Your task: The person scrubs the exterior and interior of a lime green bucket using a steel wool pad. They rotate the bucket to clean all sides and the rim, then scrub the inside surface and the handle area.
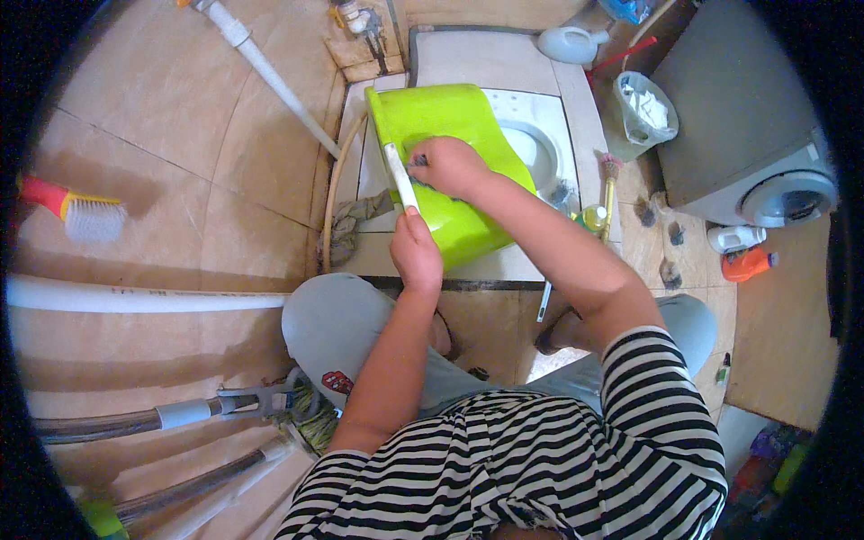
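Note:
A lime-green plastic bucket (pixel 432 111) is tipped on its side over a white squat toilet (pixel 563 128), covering part of it. My left hand (pixel 416 255) grips the lower end of its white handle (pixel 401 172) near the rim. My right hand (pixel 451 165) is closed around a dark scouring pad (pixel 420 160), mostly hidden by the fingers, and presses against the green side beside the handle. A grey rag (pixel 347 226) lies to the left of the bucket. Right of it stand a bottle of yellow-green liquid (pixel 591 217) and a long-handled brush (pixel 609 175).
A washing machine (pixel 749 135) and a lined waste bin (pixel 644 111) stand at the right, with white (pixel 736 238) and orange bottles (pixel 748 264) nearby. A jug (pixel 570 44) sits behind. White pipes (pixel 155 295), a hanging brush (pixel 91 212) and mops (pixel 307 412) line the left wall.

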{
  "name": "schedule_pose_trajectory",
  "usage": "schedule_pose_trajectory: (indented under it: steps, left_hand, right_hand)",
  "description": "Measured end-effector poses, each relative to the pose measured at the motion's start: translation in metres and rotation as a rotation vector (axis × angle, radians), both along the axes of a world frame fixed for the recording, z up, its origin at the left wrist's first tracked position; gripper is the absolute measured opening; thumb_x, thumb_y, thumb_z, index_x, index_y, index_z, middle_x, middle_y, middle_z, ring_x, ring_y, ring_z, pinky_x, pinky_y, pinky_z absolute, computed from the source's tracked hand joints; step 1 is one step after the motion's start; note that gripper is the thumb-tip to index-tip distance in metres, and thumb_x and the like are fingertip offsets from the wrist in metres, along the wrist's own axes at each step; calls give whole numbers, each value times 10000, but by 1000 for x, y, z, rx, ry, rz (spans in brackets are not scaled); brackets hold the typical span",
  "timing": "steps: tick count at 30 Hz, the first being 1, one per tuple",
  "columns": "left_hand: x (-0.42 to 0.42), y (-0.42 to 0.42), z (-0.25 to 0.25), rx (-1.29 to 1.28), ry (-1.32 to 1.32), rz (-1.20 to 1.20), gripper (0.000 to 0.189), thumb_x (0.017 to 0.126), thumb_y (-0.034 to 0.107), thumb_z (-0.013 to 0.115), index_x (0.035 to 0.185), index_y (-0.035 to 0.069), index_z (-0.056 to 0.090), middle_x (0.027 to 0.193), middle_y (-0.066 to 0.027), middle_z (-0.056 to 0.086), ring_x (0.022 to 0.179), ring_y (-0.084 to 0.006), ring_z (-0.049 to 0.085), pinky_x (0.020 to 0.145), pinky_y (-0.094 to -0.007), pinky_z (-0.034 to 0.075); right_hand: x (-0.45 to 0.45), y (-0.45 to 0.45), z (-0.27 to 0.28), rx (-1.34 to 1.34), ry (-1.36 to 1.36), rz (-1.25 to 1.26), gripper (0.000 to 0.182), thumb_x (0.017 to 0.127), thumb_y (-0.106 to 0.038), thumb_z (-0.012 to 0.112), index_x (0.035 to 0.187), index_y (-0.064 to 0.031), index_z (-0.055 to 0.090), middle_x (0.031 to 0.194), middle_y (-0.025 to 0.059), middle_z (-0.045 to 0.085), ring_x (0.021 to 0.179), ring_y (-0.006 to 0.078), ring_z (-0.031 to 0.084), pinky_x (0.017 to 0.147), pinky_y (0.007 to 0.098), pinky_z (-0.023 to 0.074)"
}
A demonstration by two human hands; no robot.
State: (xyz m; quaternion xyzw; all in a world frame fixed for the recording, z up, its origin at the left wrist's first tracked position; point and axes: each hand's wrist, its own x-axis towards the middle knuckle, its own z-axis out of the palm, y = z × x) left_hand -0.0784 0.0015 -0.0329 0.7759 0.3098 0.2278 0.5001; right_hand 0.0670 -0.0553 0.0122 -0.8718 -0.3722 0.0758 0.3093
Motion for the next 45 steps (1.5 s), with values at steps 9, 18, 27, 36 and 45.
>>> schedule_pose_trajectory:
  steps: [9, 18, 27, 36, 45]
  left_hand:
    - [1, -4, -1, 35, 124, 30, 458, 1006, 385, 425, 919, -24, 614, 782, -264, 619, 736, -454, 591, 675, -522, 440]
    - [0, -6, 1, 84, 167, 6, 459, 979, 442, 452, 869, 16, 583, 768, -261, 637, 740, -469, 610, 671, -556, 455]
    - [-2, -7, 6, 82, 203, 41, 441, 968, 449, 465, 853, 37, 572, 756, -247, 640, 725, -464, 616, 648, -564, 463]
    - [0, -5, -1, 95, 165, 38, 441, 965, 446, 478, 836, 36, 577, 745, -242, 643, 699, -460, 619, 634, -556, 475]
    - [-1, -9, 9, 33, 258, 30, 450, 975, 446, 461, 879, 29, 601, 777, -264, 643, 745, -477, 615, 681, -565, 460]
  right_hand:
    - [-16, -27, 15, 293, 280, -70, 228, 796, -241, 745, 926, -56, 716, 784, 157, 678, 720, 279, 659, 702, 375, 513]
    - [34, 27, -7, 185, -3, -21, 197, 796, -183, 759, 928, -45, 709, 873, 147, 693, 775, 278, 658, 731, 351, 513]
    - [-1, -6, 22, 164, 320, 232, 172, 797, -156, 742, 937, -59, 717, 877, 151, 678, 805, 323, 658, 745, 375, 520]
    - [41, 57, 12, -33, -313, 258, 138, 780, -113, 722, 899, -48, 692, 908, 155, 659, 868, 344, 632, 780, 391, 509]
    - [7, 18, 26, 54, -14, 330, 177, 789, -166, 725, 928, -59, 703, 910, 169, 668, 825, 359, 648, 765, 416, 523]
